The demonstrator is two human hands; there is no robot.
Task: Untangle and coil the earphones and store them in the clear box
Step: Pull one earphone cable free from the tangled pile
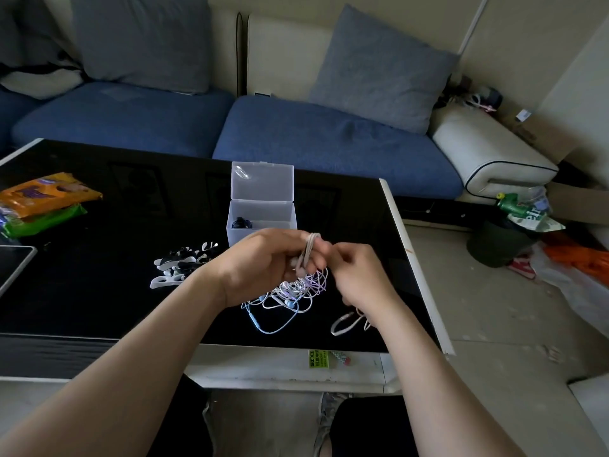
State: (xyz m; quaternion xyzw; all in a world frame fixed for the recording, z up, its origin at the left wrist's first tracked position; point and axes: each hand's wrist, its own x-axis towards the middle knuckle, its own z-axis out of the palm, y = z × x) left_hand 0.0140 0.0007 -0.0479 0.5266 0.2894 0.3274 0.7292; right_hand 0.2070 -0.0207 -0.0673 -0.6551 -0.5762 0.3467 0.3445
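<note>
Left hand (263,258) grip closed on pinkish earphone cable (309,255) looped round its fingers, right hand (359,275) seemingly pinching the strand; any slack risks loops slipping into the tangle (293,293) below.

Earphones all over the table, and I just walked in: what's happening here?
A person has a pale earphone cable wound round the fingers of the left hand, while the right hand pinches it. A tangle of white, blue and purple earphones lies on the black table beneath. The clear box stands open behind, one dark pair already inside.
</note>
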